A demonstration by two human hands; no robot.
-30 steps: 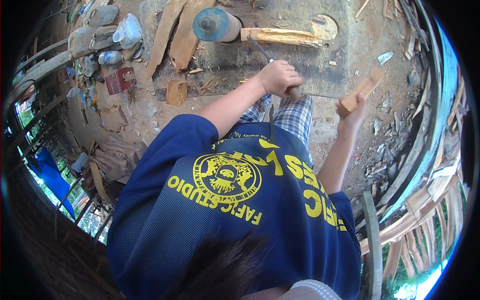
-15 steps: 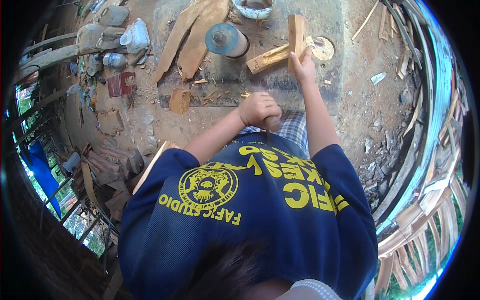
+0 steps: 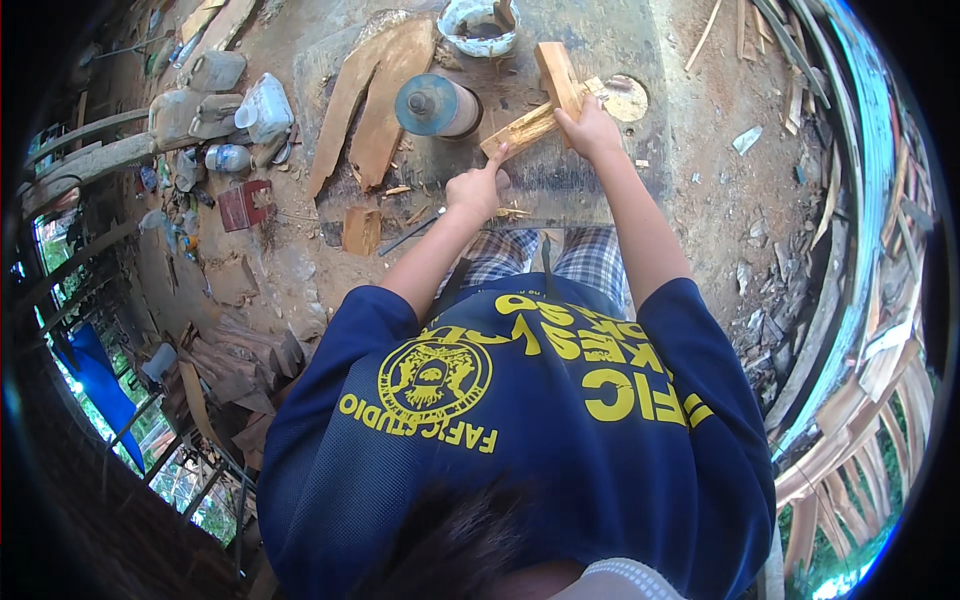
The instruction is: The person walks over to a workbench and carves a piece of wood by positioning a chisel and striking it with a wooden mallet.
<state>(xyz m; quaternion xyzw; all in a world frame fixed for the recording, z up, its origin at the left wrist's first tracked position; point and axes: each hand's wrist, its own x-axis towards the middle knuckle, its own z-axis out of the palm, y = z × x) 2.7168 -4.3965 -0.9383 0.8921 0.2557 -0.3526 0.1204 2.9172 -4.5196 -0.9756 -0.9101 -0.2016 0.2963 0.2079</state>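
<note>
My left hand (image 3: 476, 190) is closed round the wooden handle (image 3: 502, 179) of a tool whose dark metal shaft (image 3: 410, 232) points down-left, one finger reaching to the near end of a pale, splintered wood stick (image 3: 520, 134). My right hand (image 3: 590, 128) grips a smooth rectangular wood block (image 3: 555, 70), which lies crosswise over the stick. Both pieces are on or just over a worn board (image 3: 635, 180), beside a round cutout (image 3: 626, 98) and a cylinder with a blue-green top (image 3: 421, 104).
A white bowl (image 3: 478, 42), long planks (image 3: 390, 110) and a small block (image 3: 360, 230) sit around the board. Plastic jugs (image 3: 268, 110) and a red box (image 3: 243, 205) are at left. Wood scraps and curved slats (image 3: 870, 450) run along the right.
My right hand has swung up and left, bringing the block onto the stick. My left hand, with the tool, dropped back, then moved forward to the stick's near end, the shaft now pointing down-left.
</note>
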